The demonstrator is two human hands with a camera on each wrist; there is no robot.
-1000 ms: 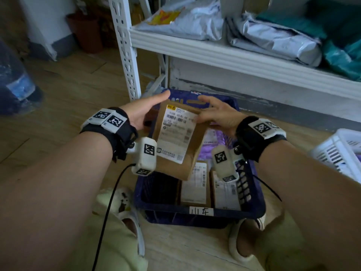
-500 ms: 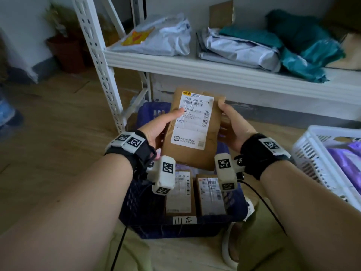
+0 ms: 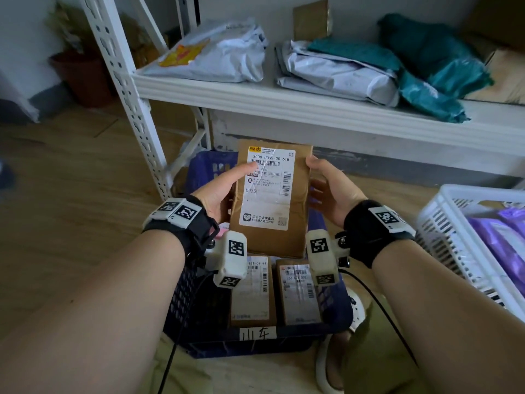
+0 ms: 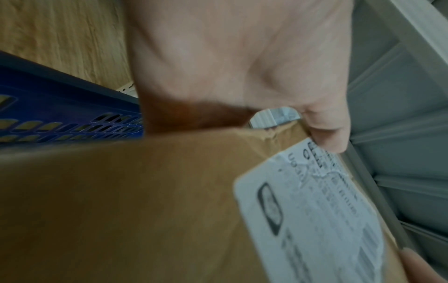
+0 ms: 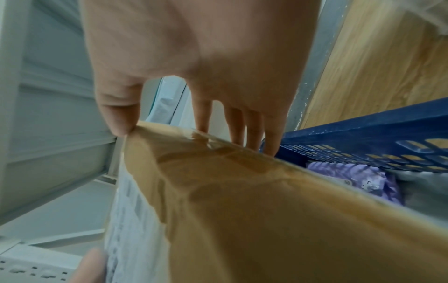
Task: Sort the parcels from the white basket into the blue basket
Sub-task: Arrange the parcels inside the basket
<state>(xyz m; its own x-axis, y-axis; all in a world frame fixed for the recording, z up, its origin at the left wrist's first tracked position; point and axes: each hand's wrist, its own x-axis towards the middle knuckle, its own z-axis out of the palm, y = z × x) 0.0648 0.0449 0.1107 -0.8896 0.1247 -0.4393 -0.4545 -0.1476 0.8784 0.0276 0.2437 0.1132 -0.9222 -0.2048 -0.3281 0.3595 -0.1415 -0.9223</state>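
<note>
A brown cardboard parcel (image 3: 272, 234) with a white shipping label stands upright, label toward me, above the blue basket (image 3: 204, 341). My left hand (image 3: 224, 189) grips its left edge, thumb across the label and fingers behind. My right hand (image 3: 326, 191) grips its right edge, thumb on the front corner and fingers behind. The left wrist view shows the parcel (image 4: 145, 201) under my left hand (image 4: 230, 67). In the right wrist view my right hand (image 5: 206, 57) pinches the parcel (image 5: 266, 210). Two brown parcels (image 3: 251, 294) lie in the blue basket. The white basket (image 3: 443, 237) at the right holds purple parcels (image 3: 497, 240).
A white metal shelf (image 3: 312, 106) just behind the blue basket carries grey mail bags (image 3: 335, 69) and teal bags (image 3: 437, 66). Its perforated upright (image 3: 127, 89) stands at the left. A purple parcel (image 5: 344, 178) lies deeper in the blue basket. Wooden floor (image 3: 71, 180) spreads to the left.
Both hands have lifted the brown parcel from a tilt over the blue basket to upright, label facing me. My view has swung right, bringing the white basket in.
</note>
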